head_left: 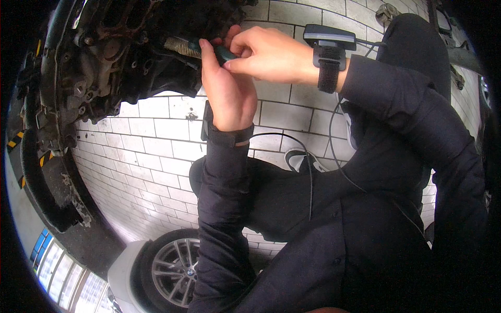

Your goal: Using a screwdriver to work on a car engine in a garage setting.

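Note:
Both hands are at a wire brush, with tan bristles (pixel 182 46) on its head and a dark green handle (pixel 224 53). My right hand (pixel 269 55) comes in from the right and is closed around the handle's near end. From below, my left hand (pixel 227 91) wraps the same handle closer to the head, its thumb stretched along it; some of its fingers are hidden behind the tool. The bristles lie against or just beside a dark, greasy engine block (pixel 117 52) at the upper left. Whether they touch the metal I cannot tell.
White tiled floor (pixel 151 141) lies below. A dark curved metal beam (pixel 78 198) runs down the left side. A car wheel (pixel 177 268) stands at the lower left. Thin cables (pixel 334 141) run from the device on my right wrist (pixel 330 41) past my knees.

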### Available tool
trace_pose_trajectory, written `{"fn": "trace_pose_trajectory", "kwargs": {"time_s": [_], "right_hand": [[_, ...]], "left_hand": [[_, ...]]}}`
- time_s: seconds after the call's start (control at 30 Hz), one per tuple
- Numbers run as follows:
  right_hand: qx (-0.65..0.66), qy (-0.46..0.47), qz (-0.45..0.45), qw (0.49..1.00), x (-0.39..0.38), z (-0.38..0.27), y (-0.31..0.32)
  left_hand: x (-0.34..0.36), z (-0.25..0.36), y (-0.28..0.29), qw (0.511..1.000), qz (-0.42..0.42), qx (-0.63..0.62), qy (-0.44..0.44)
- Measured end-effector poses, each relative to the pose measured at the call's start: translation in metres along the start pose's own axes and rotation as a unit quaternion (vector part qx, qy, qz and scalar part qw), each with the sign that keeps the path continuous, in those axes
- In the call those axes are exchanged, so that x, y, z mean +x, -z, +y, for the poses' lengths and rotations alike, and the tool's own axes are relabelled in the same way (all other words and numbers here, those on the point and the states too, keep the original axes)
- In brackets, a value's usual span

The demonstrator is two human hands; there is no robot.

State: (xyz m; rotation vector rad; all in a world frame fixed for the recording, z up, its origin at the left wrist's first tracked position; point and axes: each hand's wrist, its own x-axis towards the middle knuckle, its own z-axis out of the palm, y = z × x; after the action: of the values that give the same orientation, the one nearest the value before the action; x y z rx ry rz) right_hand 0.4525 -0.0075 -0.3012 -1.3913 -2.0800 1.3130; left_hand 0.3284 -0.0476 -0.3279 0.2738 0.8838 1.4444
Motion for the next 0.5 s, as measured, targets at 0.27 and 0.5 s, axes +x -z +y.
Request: {"fn": "trace_pose_trajectory", "kwargs": {"time_s": [0.27, 0.5], "right_hand": [[0.073, -0.023, -0.015, 0.997, 0.0068, 0.0016, -0.0019], [-0.026, -0.031, -0.01, 0.999, 0.0037, 0.0028, 0.004]], "left_hand": [[0.0017, 0.0034, 0.0035, 0.998, -0.033, -0.059, 0.019], [0.0035, -0.0043, 0.0026, 0.998, 0.019, -0.067, 0.011]]}}
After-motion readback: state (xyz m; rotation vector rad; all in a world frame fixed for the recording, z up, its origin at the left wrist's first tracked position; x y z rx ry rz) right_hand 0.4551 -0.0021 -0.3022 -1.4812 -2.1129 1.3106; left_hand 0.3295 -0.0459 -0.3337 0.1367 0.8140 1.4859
